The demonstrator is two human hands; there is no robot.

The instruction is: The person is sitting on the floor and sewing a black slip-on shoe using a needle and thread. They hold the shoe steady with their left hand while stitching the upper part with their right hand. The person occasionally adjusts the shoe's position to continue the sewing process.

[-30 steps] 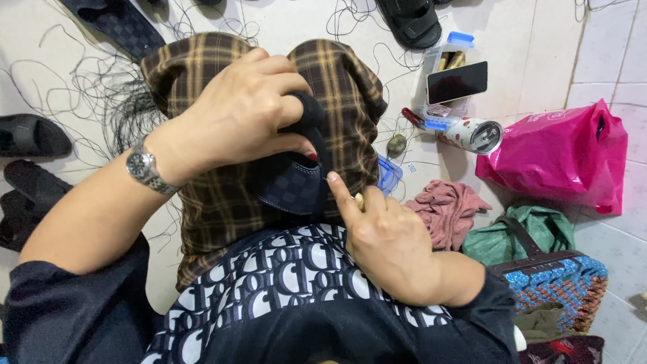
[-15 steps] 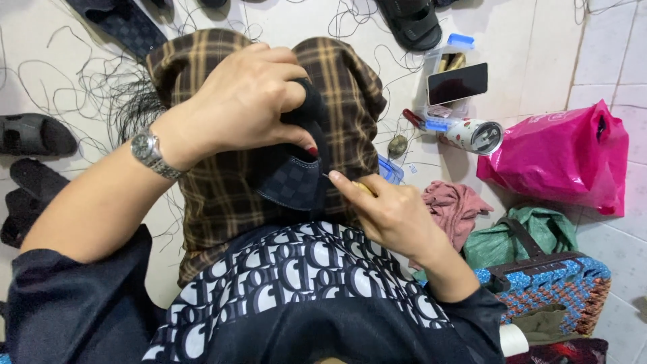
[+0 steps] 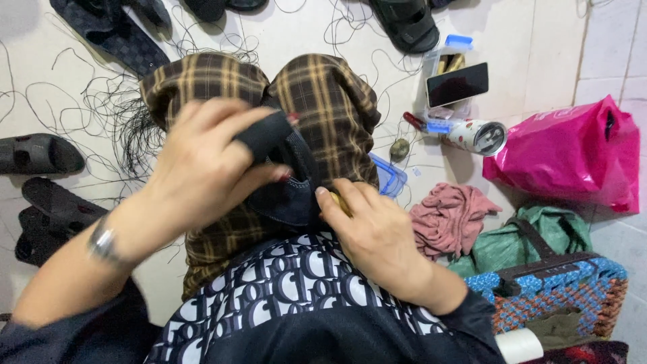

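Left hand: left hand [image 3: 202, 162], centre-left of the frame, fingers closed around the upper edge of a dark shoe piece [image 3: 283, 172]; wristwatch [image 3: 102, 241] on the wrist.
Right hand: right hand [image 3: 377, 236], just right of centre, thumb and forefinger pinched shut on a small brass-coloured tool [image 3: 340, 202] pressed to the piece's right edge; its tip is hidden.
Work piece: held over the lap, against plaid trousers [image 3: 323, 101], middle of the frame.
Change: over the last second the left hand has shifted left and lifted, its fingers now folding the top of the piece over; the right hand has slid in lower and closer to the edge.
Reading: judged a re-grip that turns a fresh stretch of edge toward the tool.
Floor, upper left: loose black threads [image 3: 114, 114], dark sandals [image 3: 37, 154].
Floor, upper right: phone [image 3: 458, 84] on a clear box, pink bag [image 3: 573, 158].
Floor, lower right: pink rag [image 3: 448, 219], woven blue basket [image 3: 559, 296].
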